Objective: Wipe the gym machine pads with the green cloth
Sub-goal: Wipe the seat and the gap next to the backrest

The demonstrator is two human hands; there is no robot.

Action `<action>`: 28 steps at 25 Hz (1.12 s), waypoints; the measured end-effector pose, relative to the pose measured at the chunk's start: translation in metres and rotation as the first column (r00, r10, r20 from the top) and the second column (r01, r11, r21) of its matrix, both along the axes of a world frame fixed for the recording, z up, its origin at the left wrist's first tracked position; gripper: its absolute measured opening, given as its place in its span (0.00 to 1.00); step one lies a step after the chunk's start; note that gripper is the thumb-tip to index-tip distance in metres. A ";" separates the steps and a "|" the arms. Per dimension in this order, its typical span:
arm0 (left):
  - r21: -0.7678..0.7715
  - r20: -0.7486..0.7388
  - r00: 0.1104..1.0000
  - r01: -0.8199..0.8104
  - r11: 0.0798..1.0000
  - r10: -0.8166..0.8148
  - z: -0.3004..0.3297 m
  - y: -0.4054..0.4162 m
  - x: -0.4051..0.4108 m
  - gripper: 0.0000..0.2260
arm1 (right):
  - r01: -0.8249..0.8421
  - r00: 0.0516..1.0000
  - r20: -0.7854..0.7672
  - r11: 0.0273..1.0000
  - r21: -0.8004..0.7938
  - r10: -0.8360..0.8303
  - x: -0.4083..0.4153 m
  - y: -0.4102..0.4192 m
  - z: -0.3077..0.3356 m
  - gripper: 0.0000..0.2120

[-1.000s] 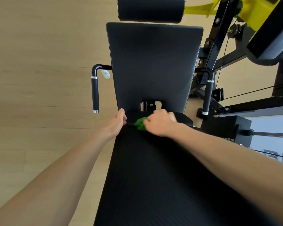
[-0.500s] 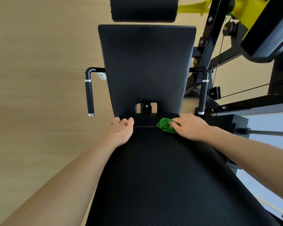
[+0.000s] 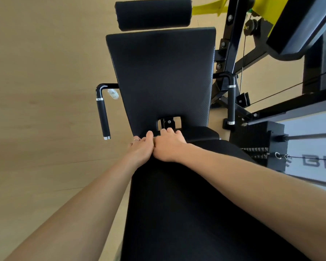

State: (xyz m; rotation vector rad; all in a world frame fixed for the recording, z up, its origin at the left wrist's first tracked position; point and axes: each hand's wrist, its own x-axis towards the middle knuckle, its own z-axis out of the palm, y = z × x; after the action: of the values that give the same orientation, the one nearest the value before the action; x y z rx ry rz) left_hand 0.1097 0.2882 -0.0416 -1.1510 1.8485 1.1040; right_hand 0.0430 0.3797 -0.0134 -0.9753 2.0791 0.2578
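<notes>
Now both hands were pressed side by side at the far end of the near pad (image 3: 186,204), right where it met the seat pad (image 3: 162,78). The left hand (image 3: 140,150) lay on the pad's edge with its fingers curled over it. The right hand (image 3: 167,146) lay palm down with bent fingers. The green cloth could not be seen at all; it was most likely tucked under the right hand, but that was only a guess. If so, the cloth could slip into the gap (image 3: 168,122) between the pads and get stuck. The hands could also bump and stop the wipe short. The roller pad (image 3: 152,13) on top sat far away.
</notes>
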 end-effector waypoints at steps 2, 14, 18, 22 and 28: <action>-0.011 -0.004 0.999 0.046 0.999 -0.046 0.004 0.002 0.002 0.34 | 0.010 0.998 -0.059 0.999 -0.053 -0.013 -0.003 0.012 0.011 0.23; -0.092 0.071 0.913 0.406 0.909 -0.401 0.023 0.013 0.006 0.24 | 0.048 0.999 0.015 0.999 0.018 -0.049 0.032 0.081 0.154 0.21; -0.131 -0.011 0.878 0.472 0.872 -0.478 0.041 0.017 0.005 0.17 | -0.012 1.000 0.021 0.996 -0.085 0.014 0.090 0.051 0.186 0.20; 0.033 -0.076 0.930 0.364 0.931 -0.361 0.063 0.019 0.019 0.28 | 0.120 0.987 -0.122 0.981 0.155 -0.101 0.061 0.098 0.206 0.22; 0.021 -0.091 0.878 0.474 0.880 -0.471 0.074 0.014 0.026 0.29 | 0.254 0.964 -0.112 0.963 0.091 -0.243 0.098 0.105 0.255 0.17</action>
State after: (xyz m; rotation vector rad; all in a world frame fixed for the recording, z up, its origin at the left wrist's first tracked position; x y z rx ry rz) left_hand 0.1356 0.3025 0.0322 -0.5790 2.0148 0.9081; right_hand 0.1409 0.4848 0.2418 -0.6415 2.2298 0.2867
